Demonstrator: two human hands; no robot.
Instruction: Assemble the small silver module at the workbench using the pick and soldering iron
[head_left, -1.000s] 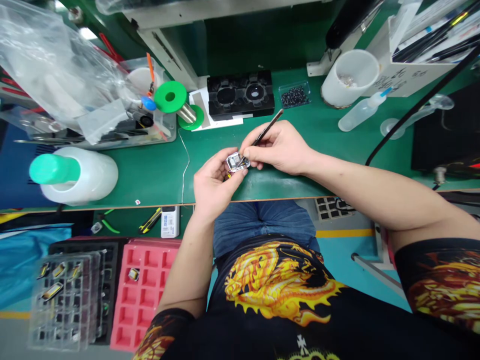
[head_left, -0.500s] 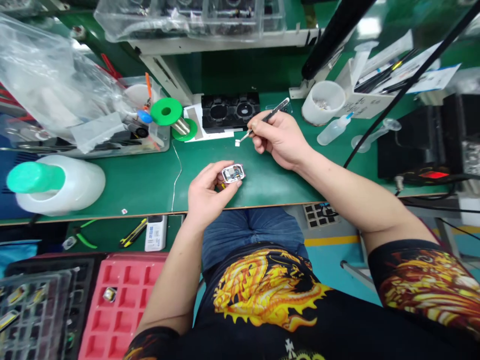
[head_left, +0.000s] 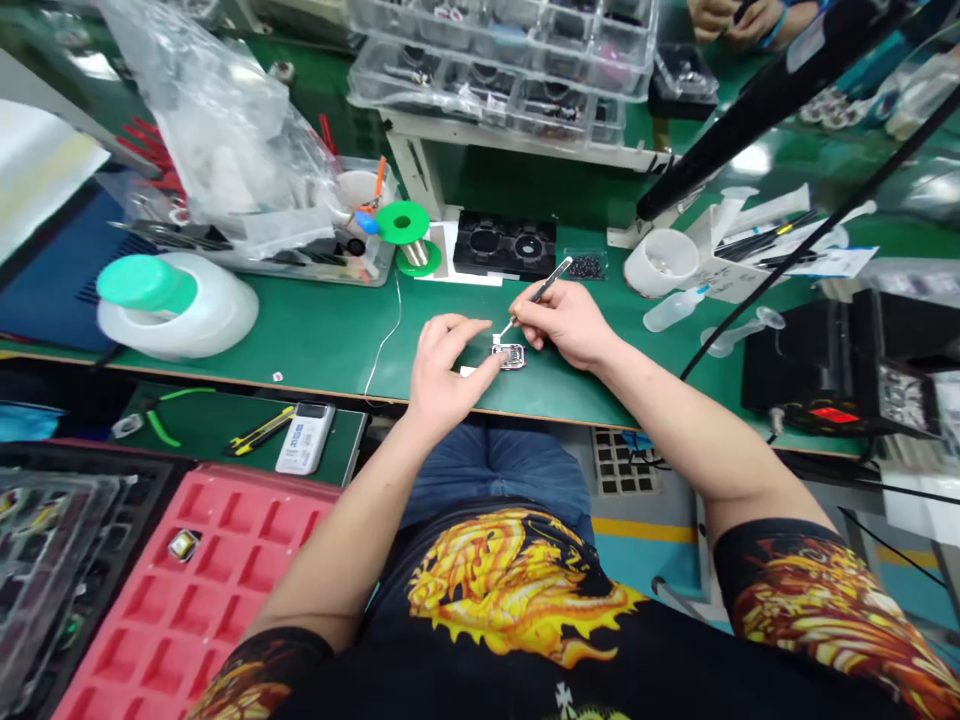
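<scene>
A small device with an open case point(head_left: 511, 356) lies on the green bench, near its front edge. The thumb of my left hand point(head_left: 452, 370) rests on its left side, while the index finger is stretched out above it, apart from the thumb. My right hand point(head_left: 556, 322) pinches black-and-silver tweezers point(head_left: 551, 279) whose tips point down to the left. At those tips is a tiny white piece point(head_left: 496, 339), just above the case's upper left corner. A white strip shows partly beneath my left hand.
Behind the hands are a solder wire spool point(head_left: 412, 243), a black tray point(head_left: 504, 245) and a white cup point(head_left: 660, 263). A white bottle with green cap point(head_left: 180, 305) stands left. The red foam tray point(head_left: 184, 600) is lower left. Another person's hands show at the top right.
The whole view has shifted. The device now lies on the bench instead of being held up between my left fingers, which have spread. The tweezers and white piece have come close to it.
</scene>
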